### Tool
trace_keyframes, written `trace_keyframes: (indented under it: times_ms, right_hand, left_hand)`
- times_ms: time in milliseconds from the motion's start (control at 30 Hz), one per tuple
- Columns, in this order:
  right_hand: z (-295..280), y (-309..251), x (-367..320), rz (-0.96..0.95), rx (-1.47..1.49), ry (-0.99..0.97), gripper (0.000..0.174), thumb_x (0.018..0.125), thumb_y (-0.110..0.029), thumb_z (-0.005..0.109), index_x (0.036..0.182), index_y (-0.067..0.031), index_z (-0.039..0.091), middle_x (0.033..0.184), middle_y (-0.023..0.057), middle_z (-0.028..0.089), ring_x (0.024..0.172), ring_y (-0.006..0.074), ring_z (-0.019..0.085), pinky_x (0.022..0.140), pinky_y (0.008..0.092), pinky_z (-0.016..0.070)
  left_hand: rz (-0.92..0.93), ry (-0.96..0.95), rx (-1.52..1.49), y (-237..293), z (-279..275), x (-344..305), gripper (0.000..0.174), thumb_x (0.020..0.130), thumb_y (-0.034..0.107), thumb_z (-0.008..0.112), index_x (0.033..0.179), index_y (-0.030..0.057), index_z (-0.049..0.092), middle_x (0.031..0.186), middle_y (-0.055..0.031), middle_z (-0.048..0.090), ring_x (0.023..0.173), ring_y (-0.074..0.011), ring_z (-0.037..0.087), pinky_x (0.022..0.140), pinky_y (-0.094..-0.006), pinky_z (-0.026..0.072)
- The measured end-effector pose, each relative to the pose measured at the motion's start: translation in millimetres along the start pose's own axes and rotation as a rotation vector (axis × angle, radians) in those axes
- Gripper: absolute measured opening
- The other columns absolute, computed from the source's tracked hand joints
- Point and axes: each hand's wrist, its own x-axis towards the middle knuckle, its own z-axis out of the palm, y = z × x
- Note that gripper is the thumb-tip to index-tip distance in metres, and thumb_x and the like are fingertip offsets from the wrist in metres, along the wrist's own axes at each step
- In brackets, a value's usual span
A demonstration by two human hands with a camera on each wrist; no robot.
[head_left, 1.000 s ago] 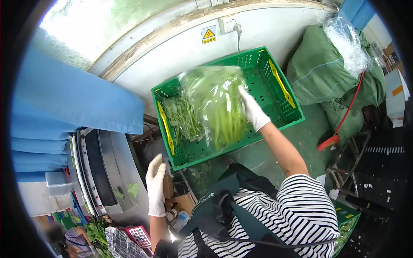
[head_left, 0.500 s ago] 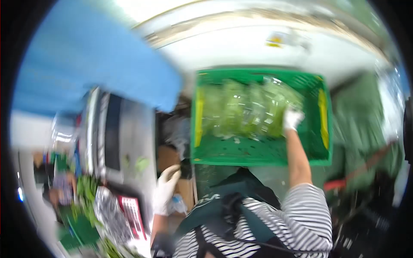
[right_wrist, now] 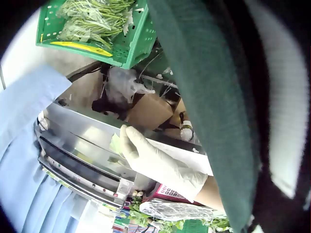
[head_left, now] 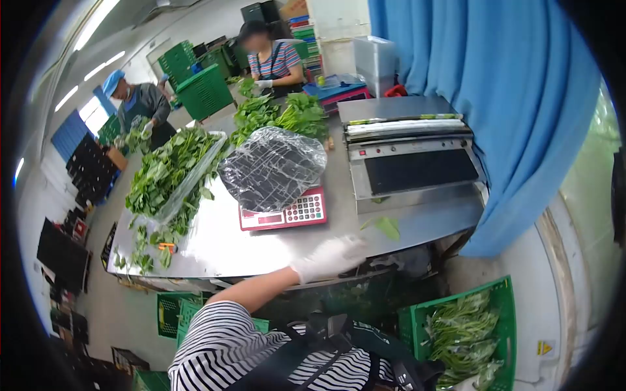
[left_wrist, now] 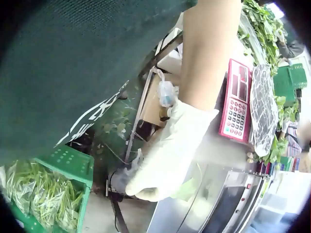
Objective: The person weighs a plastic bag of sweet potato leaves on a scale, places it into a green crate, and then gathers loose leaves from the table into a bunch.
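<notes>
My gloved left hand [head_left: 332,257] reaches across from the left at the bench's front edge, close to a loose green leaf [head_left: 388,227]. Its fingers look relaxed and hold nothing; the left wrist view shows the same white-gloved hand [left_wrist: 167,155] above the gap below the bench. The right wrist view also shows this left hand [right_wrist: 160,162] past the dark apron. My right hand is out of sight in every view. Clear bags of leafy greens [head_left: 463,332] lie in the green crate [head_left: 510,306] at the lower right.
On the metal bench [head_left: 261,247] sit a red scale [head_left: 306,208] under a film-wrapped black tray [head_left: 274,169], a heap of greens [head_left: 169,173] and a wrapping machine [head_left: 417,163]. Two people work behind. A blue curtain [head_left: 443,58] hangs at the right.
The head view has swung from the crate by the wall to the bench. My right hand, earlier laying bagged greens in the crate, has left the view. My left hand is now over the bench edge.
</notes>
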Motion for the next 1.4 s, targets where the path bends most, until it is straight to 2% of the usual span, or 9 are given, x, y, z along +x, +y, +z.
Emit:
trace_keyframes:
  times_ms: [233, 300, 367, 500, 767, 900, 1067, 1167, 1400]
  right_hand:
    - [-29, -110, -12, -0.379, 0.054, 0.012, 0.069, 0.083, -0.045, 0.056, 0.130, 0.0028, 0.037, 0.126, 0.0324, 0.038, 0.116, 0.0482, 0.037, 0.093, 0.0567, 0.0335]
    - [-60, -190, -36, -0.427, 0.221, -0.018, 0.055, 0.083, -0.027, 0.060, 0.124, 0.0026, 0.039, 0.129, 0.0331, 0.031, 0.118, 0.0467, 0.034, 0.098, 0.0523, 0.0310]
    - [-51, -229, -36, -0.551, 0.213, -0.022, 0.060, 0.087, -0.039, 0.052, 0.129, 0.0020, 0.040, 0.132, 0.0271, 0.036, 0.122, 0.0403, 0.037, 0.101, 0.0467, 0.0322]
    - [-87, -337, -98, -0.698, 0.470, -0.199, 0.050, 0.085, -0.010, 0.055, 0.131, -0.0011, 0.038, 0.139, 0.0224, 0.029, 0.128, 0.0353, 0.029, 0.107, 0.0437, 0.0236]
    - [-168, -465, -267, -1.184, 0.771, -0.607, 0.047, 0.080, 0.002, 0.052, 0.126, 0.0034, 0.040, 0.136, 0.0209, 0.035, 0.127, 0.0340, 0.032, 0.106, 0.0409, 0.0235]
    - [-202, -499, -327, -1.267, 0.890, -0.898, 0.040, 0.078, 0.003, 0.053, 0.117, 0.0002, 0.050, 0.127, 0.0165, 0.047, 0.119, 0.0308, 0.044, 0.101, 0.0386, 0.0327]
    - [-235, -556, -375, -1.391, 1.091, -1.207, 0.030, 0.078, 0.002, 0.057, 0.108, -0.0033, 0.057, 0.116, 0.0112, 0.055, 0.111, 0.0270, 0.051, 0.096, 0.0354, 0.0390]
    - [-254, -589, -399, -1.602, 1.142, -1.295, 0.030, 0.078, 0.000, 0.059, 0.107, -0.0050, 0.057, 0.114, 0.0104, 0.056, 0.112, 0.0268, 0.051, 0.095, 0.0351, 0.0392]
    - [-228, -633, -466, -2.093, 0.931, -1.345, 0.046, 0.081, -0.037, 0.061, 0.115, -0.0068, 0.054, 0.125, 0.0139, 0.049, 0.120, 0.0337, 0.040, 0.099, 0.0415, 0.0330]
  left_hand:
    - [-0.299, 0.585, 0.580, -169, -163, -91, 0.049, 0.066, -0.005, 0.054, 0.114, 0.0064, 0.055, 0.123, -0.0163, 0.051, 0.115, -0.0325, 0.046, 0.097, -0.0399, 0.0373]
    - [-0.508, 0.578, 0.739, -214, -190, -120, 0.061, 0.065, -0.004, 0.052, 0.123, 0.0126, 0.048, 0.130, -0.0173, 0.044, 0.121, -0.0327, 0.041, 0.103, -0.0422, 0.0300]
    - [-0.625, 0.443, 0.814, -257, -203, -140, 0.070, 0.066, -0.004, 0.052, 0.132, 0.0157, 0.041, 0.136, -0.0207, 0.035, 0.126, -0.0345, 0.034, 0.104, -0.0464, 0.0248]
    - [-0.521, 0.396, 0.855, -314, -208, -150, 0.070, 0.068, -0.002, 0.052, 0.133, 0.0217, 0.040, 0.136, -0.0217, 0.035, 0.128, -0.0341, 0.032, 0.105, -0.0473, 0.0238]
    - [-0.132, 0.311, 0.698, -340, -176, -142, 0.043, 0.064, 0.022, 0.069, 0.106, 0.0144, 0.062, 0.113, -0.0073, 0.058, 0.110, -0.0219, 0.052, 0.103, -0.0454, 0.0290]
    - [-0.001, 0.168, 0.571, -263, -164, -131, 0.042, 0.065, 0.035, 0.068, 0.100, 0.0130, 0.062, 0.096, -0.0036, 0.063, 0.090, -0.0212, 0.060, 0.099, -0.0404, 0.0346]
    - [0.017, 0.213, 0.542, -206, -128, -100, 0.036, 0.068, 0.033, 0.067, 0.095, 0.0113, 0.060, 0.076, -0.0042, 0.056, 0.073, -0.0210, 0.057, 0.066, -0.0338, 0.0435]
    - [-0.112, 0.233, 0.578, -198, -109, -78, 0.036, 0.067, 0.033, 0.068, 0.094, 0.0100, 0.059, 0.078, -0.0053, 0.055, 0.074, -0.0214, 0.055, 0.065, -0.0342, 0.0428]
    - [-0.187, 0.121, 0.351, -179, -120, -75, 0.041, 0.072, 0.039, 0.065, 0.097, 0.0070, 0.060, 0.089, -0.0108, 0.056, 0.080, -0.0268, 0.057, 0.068, -0.0383, 0.0461]
